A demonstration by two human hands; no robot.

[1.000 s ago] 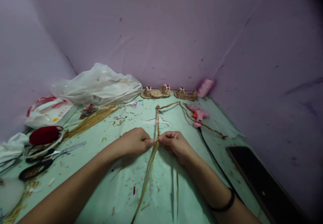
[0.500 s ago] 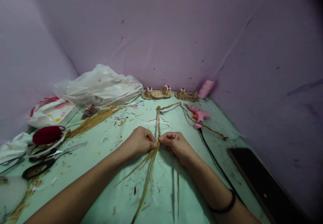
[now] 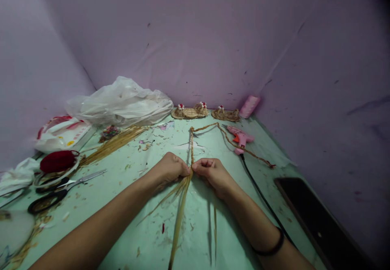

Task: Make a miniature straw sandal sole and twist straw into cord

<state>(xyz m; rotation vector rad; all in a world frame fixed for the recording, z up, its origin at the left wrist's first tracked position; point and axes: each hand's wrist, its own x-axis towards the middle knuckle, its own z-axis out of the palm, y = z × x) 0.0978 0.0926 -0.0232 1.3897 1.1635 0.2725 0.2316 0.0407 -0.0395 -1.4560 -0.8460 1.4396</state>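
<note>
A braided straw cord (image 3: 192, 146) runs from between my hands up the green table, bends twice and trails off to the right over a pink glue gun (image 3: 241, 140). My left hand (image 3: 172, 167) pinches straw strands at the lower end of the braid. Close beside it, my right hand (image 3: 215, 174) is closed with thumb and finger on the same end. Loose strands (image 3: 180, 217) hang down toward the near edge from between the fingers. One thin strand (image 3: 215, 233) hangs below my right hand.
Left lie scissors (image 3: 70, 186), dark red yarn (image 3: 58, 161), a straw bundle (image 3: 114, 145) and a white plastic bag (image 3: 122, 103). Small woven pieces (image 3: 190, 113) and a pink roll (image 3: 250, 106) stand by the wall. A dark phone-like slab (image 3: 317, 217) lies right.
The long loose strands below the hands have swung slightly to the right. My left fingers have shifted a little at the braid's end. My right hand has barely moved.
</note>
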